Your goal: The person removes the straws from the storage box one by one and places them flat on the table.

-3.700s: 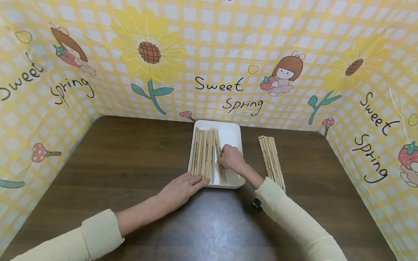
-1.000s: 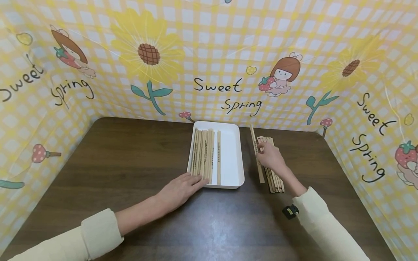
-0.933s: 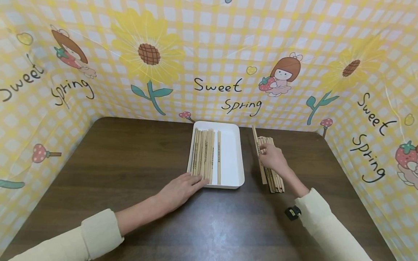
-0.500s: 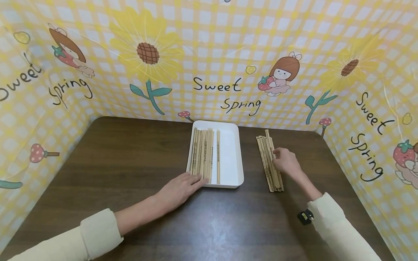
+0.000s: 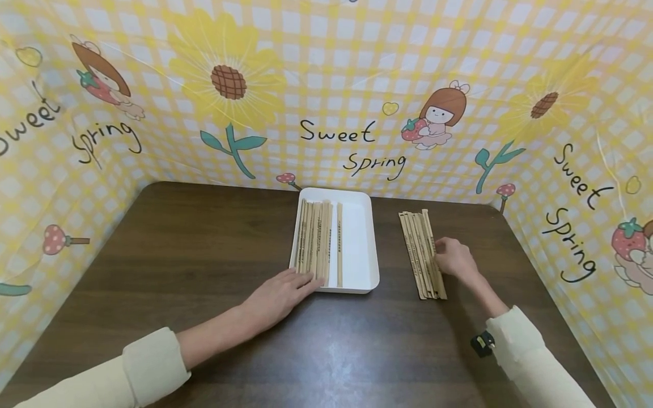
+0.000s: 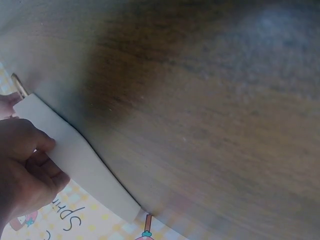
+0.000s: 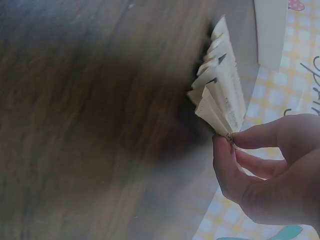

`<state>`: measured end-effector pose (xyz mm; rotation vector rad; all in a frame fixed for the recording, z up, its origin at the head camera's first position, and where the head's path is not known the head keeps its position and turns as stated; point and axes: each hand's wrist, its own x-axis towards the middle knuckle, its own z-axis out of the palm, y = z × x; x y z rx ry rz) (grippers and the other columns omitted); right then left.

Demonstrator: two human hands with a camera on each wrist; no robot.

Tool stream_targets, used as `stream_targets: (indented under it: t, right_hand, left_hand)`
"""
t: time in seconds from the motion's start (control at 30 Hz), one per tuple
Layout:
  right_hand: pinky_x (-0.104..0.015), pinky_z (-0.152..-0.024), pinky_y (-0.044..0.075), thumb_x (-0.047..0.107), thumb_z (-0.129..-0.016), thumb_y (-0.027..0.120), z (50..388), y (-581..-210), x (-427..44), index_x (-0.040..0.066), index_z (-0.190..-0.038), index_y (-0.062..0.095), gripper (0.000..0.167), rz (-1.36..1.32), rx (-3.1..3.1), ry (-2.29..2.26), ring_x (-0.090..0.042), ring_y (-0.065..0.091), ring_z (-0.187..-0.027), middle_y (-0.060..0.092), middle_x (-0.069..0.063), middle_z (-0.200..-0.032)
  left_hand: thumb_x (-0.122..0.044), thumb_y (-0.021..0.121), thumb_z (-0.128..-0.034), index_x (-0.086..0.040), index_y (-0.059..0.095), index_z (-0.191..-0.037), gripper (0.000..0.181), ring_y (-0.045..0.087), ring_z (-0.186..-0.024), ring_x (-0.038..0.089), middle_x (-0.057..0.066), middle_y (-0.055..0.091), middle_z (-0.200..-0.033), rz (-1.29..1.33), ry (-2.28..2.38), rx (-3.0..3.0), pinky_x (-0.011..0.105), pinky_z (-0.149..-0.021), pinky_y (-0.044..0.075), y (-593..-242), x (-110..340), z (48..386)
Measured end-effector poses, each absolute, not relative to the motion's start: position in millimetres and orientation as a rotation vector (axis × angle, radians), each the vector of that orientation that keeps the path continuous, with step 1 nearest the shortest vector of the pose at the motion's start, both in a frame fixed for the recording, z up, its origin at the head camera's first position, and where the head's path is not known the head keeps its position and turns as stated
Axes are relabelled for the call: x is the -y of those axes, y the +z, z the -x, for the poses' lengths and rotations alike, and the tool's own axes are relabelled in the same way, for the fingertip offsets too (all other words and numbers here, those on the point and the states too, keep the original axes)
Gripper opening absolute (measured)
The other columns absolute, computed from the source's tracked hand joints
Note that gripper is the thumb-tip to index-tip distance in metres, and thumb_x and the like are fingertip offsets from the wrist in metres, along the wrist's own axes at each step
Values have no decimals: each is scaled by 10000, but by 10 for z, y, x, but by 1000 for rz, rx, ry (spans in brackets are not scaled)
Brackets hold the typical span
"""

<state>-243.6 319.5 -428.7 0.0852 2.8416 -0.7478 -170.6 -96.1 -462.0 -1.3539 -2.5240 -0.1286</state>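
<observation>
In the head view, my left hand [image 5: 279, 292] rests at the near left corner of a white tray [image 5: 359, 243]. The left wrist view shows its curled fingers gripping the tray's wall [image 6: 87, 160]. Several slim sticks in printed brown paper sleeves [image 5: 314, 235] lie side by side in the tray's left part. A single paper-wrapped stick [image 5: 340, 243] lies apart to their right. On the table, my right hand [image 5: 456, 259] pinches a paper-wrapped stick [image 7: 214, 112] at the right edge of a second pile [image 5: 415, 255]. What the sleeves contain is hidden.
The dark wooden table [image 5: 214, 232] carries both the tray and the pile. A yellow checked cloth [image 5: 331, 85] stands as a wall behind the table and along both sides. A small black device [image 5: 482, 344] sits at the right wrist.
My right hand has left the tray, where a single stick now lies apart. It has carried another stick from the pile's left side to its right edge. The left hand stays put.
</observation>
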Motion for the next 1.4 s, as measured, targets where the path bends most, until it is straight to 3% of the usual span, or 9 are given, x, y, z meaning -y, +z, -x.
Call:
stream_targets:
  t: [0.07,0.17,0.37,0.6,1.1,1.4]
  right_hand:
    - [-269,-458,354,47,-895,462,2434,-4305,-3220,-112,-1362,492,494,-90,-2841,-751,-126,457,-478,604,-91,-671]
    - [-255,-439,321,38,-893,451,2434,-4317,-3255,-111,-1367,486,498,-103,-2826,-769,-117,436,-444,542,-32,-552]
    - [-266,-447,361,42,-893,450,2440,-4311,-3274,-107,-1373,479,504,-122,-2813,-766,-173,568,-521,630,-69,-621]
    - [-257,-440,341,39,-901,450,2448,-4353,-3295,-110,-1379,473,501,-123,-2795,-754,-144,512,-476,611,-63,-601]
    - [-272,-443,351,47,-897,451,2467,-4377,-3310,-104,-1351,509,482,-115,-2806,-753,-185,595,-547,638,-38,-620]
    - [-280,-459,318,48,-864,445,2473,-4384,-3320,-105,-1344,515,508,-103,-2832,-707,-148,471,-474,605,-36,-586]
  left_hand:
    - [106,657,-877,-35,564,-1384,535,618,-1163,267,174,637,-1259,1353,-127,2529,440,-1028,463,-4620,966,1707]
    - [105,658,-877,-34,561,-1386,536,618,-1163,267,174,636,-1259,1357,-120,2529,439,-1025,466,-4618,971,1707]
    - [105,662,-875,-31,564,-1382,534,623,-1152,266,171,640,-1247,1355,-126,2523,443,-1015,473,-4615,977,1709]
    - [107,657,-876,-31,568,-1380,529,622,-1156,273,177,642,-1249,1358,-140,2522,446,-1017,470,-4626,974,1706]
    - [96,662,-875,-33,572,-1374,523,625,-1146,266,170,646,-1237,1357,-138,2512,443,-1017,470,-4625,968,1704]
    - [95,667,-873,-31,570,-1377,529,630,-1129,270,169,645,-1234,1356,-148,2507,445,-1009,475,-4625,968,1710]
